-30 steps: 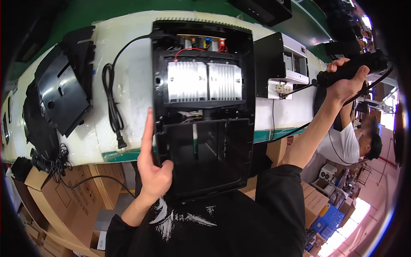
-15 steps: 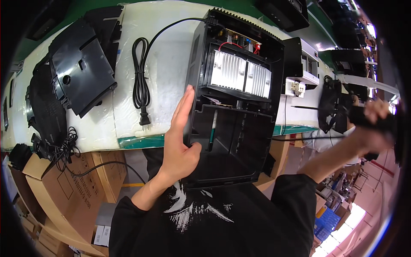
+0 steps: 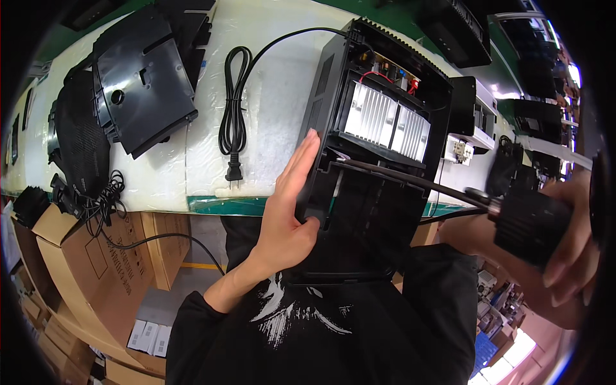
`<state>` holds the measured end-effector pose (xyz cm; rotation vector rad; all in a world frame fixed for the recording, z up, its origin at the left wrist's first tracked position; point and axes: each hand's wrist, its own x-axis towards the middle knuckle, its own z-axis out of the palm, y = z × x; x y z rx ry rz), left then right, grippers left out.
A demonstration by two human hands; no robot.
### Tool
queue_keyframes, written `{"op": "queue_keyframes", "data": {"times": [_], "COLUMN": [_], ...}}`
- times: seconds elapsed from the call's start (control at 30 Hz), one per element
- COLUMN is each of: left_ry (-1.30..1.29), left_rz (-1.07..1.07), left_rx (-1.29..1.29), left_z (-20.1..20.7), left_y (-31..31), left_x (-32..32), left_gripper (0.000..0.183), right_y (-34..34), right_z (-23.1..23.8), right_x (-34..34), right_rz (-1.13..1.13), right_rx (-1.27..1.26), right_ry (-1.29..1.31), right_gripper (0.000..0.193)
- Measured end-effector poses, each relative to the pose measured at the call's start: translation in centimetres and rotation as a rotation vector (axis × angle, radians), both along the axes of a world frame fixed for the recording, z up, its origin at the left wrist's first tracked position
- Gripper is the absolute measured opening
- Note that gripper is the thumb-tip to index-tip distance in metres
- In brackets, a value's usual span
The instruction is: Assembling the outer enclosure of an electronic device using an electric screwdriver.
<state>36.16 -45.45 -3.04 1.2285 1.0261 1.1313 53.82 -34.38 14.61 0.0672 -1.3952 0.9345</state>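
A black plastic housing point(image 3: 324, 96) lies tilted at the bench's front edge, its upper side uncovered. Inside sit two finned silver heatsinks point(image 3: 387, 124), with red wires and small circuit parts beyond them. My left hand point(image 3: 289, 224) rests along the housing's left wall, fingers stretched flat and thumb at the rim. At the right, my right hand point(image 3: 571, 237) is wrapped around a black power screwdriver point(image 3: 532, 224). Its long thin shaft reaches leftward across the housing, the tip at the inner left corner below the heatsinks. Whether the tip touches a screw I cannot tell.
A coiled black power cord point(image 3: 234, 109) runs from the housing over the bench. Black plastic panels point(image 3: 151, 96) and a mesh piece point(image 3: 83, 141) lie at the left. Cardboard boxes point(image 3: 96, 256) stand below. A white-and-black unit point(image 3: 478, 115) sits to the right.
My right hand has brought the screwdriver from the far right in over the housing. The whole view has shifted, so bench items appear further right. My left hand stays against the housing wall.
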Motion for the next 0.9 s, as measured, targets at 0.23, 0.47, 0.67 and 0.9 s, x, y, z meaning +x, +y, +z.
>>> {"op": "queue_keyframes", "data": {"times": [0.23,0.47,0.67,0.9], "left_ry": [-0.014,-0.011,-0.04,-0.03], "left_rz": [0.002,0.036,0.027,0.036], "left_rx": [0.024,-0.016,-0.016,-0.009], "left_z": [-0.4,-0.3,-0.6,-0.6], "left_y": [0.1,0.0,0.2,0.0], "left_x": [-0.2,-0.3,0.0,-0.1], "left_gripper": [0.092,0.089,0.089,0.089], "right_y": [1.6,-1.2,-0.4,0.1], "right_z": [-3.0,-2.5,-3.4,-1.0], "right_x": [0.9,-1.8,-1.6,-0.6], "right_rz": [0.389,-0.019,0.109,0.252], "right_rx": [-0.161,-0.492,-0.336,-0.295], "right_ry": [-0.377,-0.776,-0.837,-1.072], "right_gripper": [0.009,0.023,0.015,0.02]}}
